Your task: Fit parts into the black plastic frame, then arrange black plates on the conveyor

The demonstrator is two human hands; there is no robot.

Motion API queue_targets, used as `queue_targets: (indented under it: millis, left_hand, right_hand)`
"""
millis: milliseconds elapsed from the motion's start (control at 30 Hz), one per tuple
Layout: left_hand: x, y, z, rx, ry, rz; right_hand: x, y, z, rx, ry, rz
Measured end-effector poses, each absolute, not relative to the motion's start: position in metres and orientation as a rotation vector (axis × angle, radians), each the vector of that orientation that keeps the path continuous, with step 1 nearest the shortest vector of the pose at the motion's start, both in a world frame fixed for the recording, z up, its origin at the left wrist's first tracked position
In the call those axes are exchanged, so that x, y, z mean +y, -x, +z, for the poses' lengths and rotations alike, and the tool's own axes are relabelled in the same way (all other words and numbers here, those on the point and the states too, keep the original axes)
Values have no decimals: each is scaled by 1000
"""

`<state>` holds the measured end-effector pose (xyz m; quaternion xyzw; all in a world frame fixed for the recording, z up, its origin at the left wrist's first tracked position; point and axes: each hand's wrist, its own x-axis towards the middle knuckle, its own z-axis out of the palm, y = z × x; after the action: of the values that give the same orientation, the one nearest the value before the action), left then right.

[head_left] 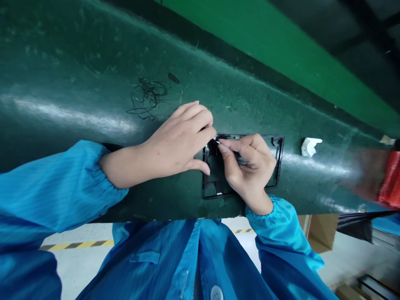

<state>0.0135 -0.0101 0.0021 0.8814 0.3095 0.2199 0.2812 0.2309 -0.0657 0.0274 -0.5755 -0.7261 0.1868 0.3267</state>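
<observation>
Right hand (250, 164): grip closed to a pinch, thumb against forefinger. A small pale sliver (218, 142) shows at the tips; most of it is covered by the fingers, so its shape and kind cannot be made out.

Left hand (184, 137): at 9 o'clock of the right, back of hand up, fingers bent, thumb held away from them. Its fingertips meet the work beside the pinch; the contact is hidden, so whether this grip has hold of anything cannot be told.

Black frame (279, 162): rectangular, flat on the green desk (175, 196), under both hands. Its 10 o'clock corner is masked by the left fingers, much of its middle by the right hand. Dark details inside are hard to read.

Outward from the frame:
- 10 o'clock: loose tangle of black thread (151, 92), strands thinning out of sight; small dark oval piece (173, 78) just beside it, at its 2 o'clock.
- Between 2 and 3 o'clock: white part (309, 147), well apart.
- 3 o'clock: red object (391, 181), blurred, cut off by the picture edge.
- 4 o'clock, beyond the desk edge: cardboard box (325, 229), partly hidden by the right sleeve (281, 229).
</observation>
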Motion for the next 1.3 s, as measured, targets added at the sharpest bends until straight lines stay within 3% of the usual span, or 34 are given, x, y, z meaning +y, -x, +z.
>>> queue_targets:
  millis: [333, 633, 1300]
  left_hand:
    - [-10, -12, 0, 816, -2353, 599]
    - [-9, -12, 0, 830, -2361, 567]
    - [-8, -10, 2, 863, -2458, 534]
  right_hand:
    - [-58, -241, 32, -1744, 1480, 340]
    - [-53, -242, 27, -1988, 1414, 776]
    - [-52, -250, 28, -2229, 1039, 1050]
